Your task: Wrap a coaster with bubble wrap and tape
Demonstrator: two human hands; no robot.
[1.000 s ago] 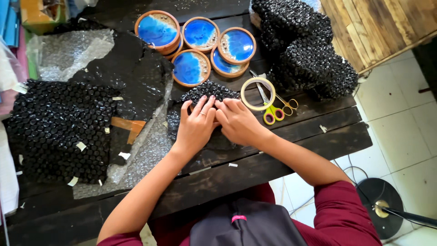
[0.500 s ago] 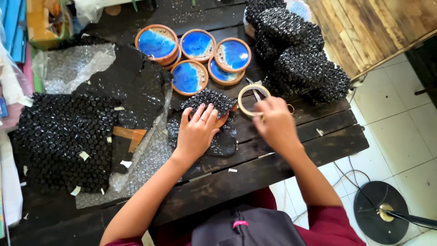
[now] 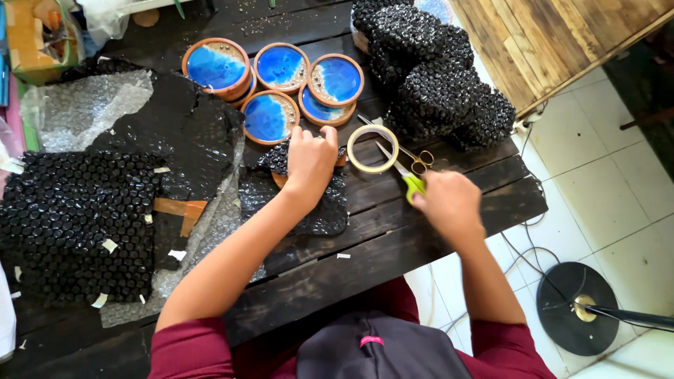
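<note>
My left hand (image 3: 310, 160) presses flat on a round wooden piece (image 3: 281, 180) partly wrapped in black bubble wrap (image 3: 319, 214) on the dark wooden table (image 3: 393, 231). My right hand (image 3: 446, 204) grips the yellow-green handle of a pair of scissors (image 3: 401, 171), whose blades point up-left across a roll of tape (image 3: 373, 149). Just beyond my left hand lie several round wooden coasters with blue resin tops (image 3: 270, 117).
A pile of items wrapped in black bubble wrap (image 3: 435, 77) stands at the back right. Sheets of black bubble wrap (image 3: 74, 217) and clear bubble wrap (image 3: 81, 109) cover the table's left. A black round stand base (image 3: 576, 309) and cables lie on the tiled floor.
My right hand left the wrapped piece, passed over the tape roll and now holds the scissors' handle, drawn toward me. My left hand stays pressed on the wrapped piece.
</note>
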